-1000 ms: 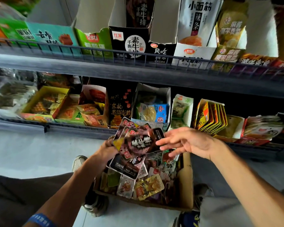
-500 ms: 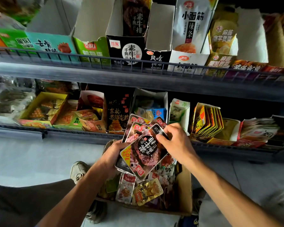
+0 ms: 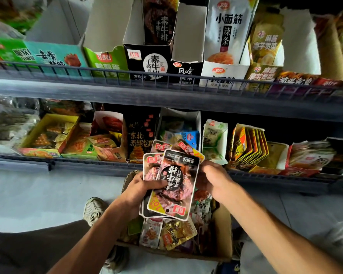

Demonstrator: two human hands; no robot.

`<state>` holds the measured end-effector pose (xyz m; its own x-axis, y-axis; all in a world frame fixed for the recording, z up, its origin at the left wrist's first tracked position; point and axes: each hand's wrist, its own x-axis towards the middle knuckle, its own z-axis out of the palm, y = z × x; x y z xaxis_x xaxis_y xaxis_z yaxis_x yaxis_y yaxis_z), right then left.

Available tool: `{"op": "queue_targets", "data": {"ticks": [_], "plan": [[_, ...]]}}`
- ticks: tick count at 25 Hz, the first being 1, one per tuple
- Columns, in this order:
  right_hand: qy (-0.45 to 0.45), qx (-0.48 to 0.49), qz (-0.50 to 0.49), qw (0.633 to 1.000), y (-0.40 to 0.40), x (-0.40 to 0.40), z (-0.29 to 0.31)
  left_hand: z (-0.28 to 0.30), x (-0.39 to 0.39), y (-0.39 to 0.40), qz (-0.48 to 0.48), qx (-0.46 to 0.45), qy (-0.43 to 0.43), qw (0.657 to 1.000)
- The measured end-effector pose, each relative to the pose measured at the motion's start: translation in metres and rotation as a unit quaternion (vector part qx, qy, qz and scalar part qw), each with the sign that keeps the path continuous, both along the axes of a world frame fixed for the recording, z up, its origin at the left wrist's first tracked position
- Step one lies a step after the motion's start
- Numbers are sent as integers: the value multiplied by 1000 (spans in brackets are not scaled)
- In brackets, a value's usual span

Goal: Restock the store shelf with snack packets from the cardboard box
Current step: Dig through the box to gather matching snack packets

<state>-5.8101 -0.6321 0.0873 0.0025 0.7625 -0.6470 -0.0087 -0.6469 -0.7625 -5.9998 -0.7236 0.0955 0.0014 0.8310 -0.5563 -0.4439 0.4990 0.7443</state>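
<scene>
A black packet (image 3: 174, 182), held upside down, reads 手撕素牛排, with "10%" on its yellow corner. On the far shelf, a black display box (image 3: 147, 64) reads 红派 and 素牛排; a white pouch (image 3: 228, 30) reads 小面筋 辣条.

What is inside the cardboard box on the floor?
The cardboard box holds loose snack packets, yellow and white ones showing. The handheld stack of packets covers the rest.

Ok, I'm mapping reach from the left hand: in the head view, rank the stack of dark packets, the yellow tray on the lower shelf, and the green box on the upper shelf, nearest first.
1. Stack of dark packets: held in the left hand itself.
2. Yellow tray: lower shelf, up and to the left.
3. Green box: upper shelf, highest and farthest.
</scene>
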Motion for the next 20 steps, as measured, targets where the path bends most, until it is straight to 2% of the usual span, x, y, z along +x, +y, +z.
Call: {"op": "queue_targets", "data": {"ticks": [1, 3, 5, 6, 9, 11, 14, 16, 18, 20], "plan": [[-24, 27, 9, 999, 2, 2, 2, 0, -1, 1, 5, 1, -5, 1000], [-75, 107, -49, 990, 10, 12, 18, -1, -4, 0, 31, -3, -15, 999], [-61, 170, -108, 978, 27, 34, 31, -4, -10, 1, 68, -20, -15, 997], [-53, 187, -97, 976, 33, 44, 37, -7, -14, 2, 87, -31, -10, 996], [-61, 125, 16, 990, 28, 49, 27, -17, -23, 3, 132, -49, 3, 990], [-46, 83, 54, 994, 12, 38, 16, -21, -25, 3, 157, -49, -5, 986], [40, 66, 62, 995, 1, 25, 15, -21, -23, 5, 172, -51, 3, 984], [19, 100, 100, 990, -3, 17, 20, -19, -17, 6, 153, -41, -2, 987], [-38, 141, 76, 986, -13, 6, 19, -14, -6, 6, 129, -22, -10, 991], [2, 117, 54, 992, -21, -5, 12, -10, 3, 7, 109, -7, -30, 994]]}}
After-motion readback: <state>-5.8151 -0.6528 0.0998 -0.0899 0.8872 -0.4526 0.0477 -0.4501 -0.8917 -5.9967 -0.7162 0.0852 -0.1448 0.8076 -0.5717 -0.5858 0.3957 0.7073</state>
